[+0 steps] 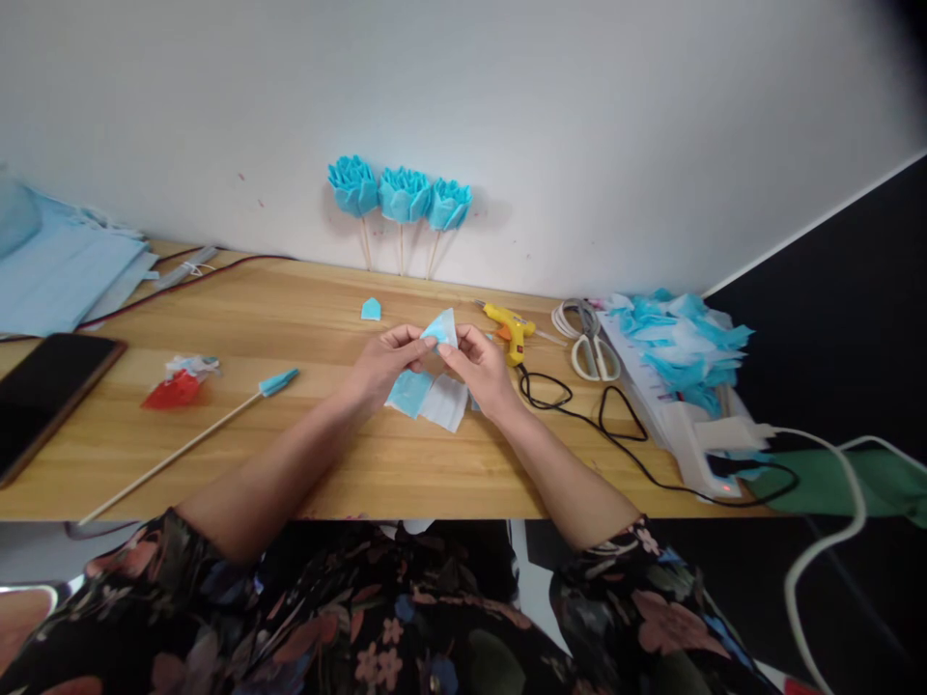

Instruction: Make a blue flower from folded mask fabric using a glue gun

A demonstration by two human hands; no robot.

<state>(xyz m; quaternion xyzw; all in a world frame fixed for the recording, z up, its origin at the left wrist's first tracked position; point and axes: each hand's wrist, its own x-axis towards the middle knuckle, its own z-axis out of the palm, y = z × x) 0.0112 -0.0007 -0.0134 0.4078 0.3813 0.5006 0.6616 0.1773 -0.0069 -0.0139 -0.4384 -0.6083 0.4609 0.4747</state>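
Fabric point(444, 329), thin, pointed, blue and white, was pinched in the narrow grip of the left hand point(386, 363) and right hand point(484, 371) above the tan wood-grain counter point(449, 478).

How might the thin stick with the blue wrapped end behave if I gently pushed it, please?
The stick would probably feel light, being so thin. Its straight shaft suggests fair stiffness. It may roll or swivel on the table, though the bulkier blue wrap could hamper that.
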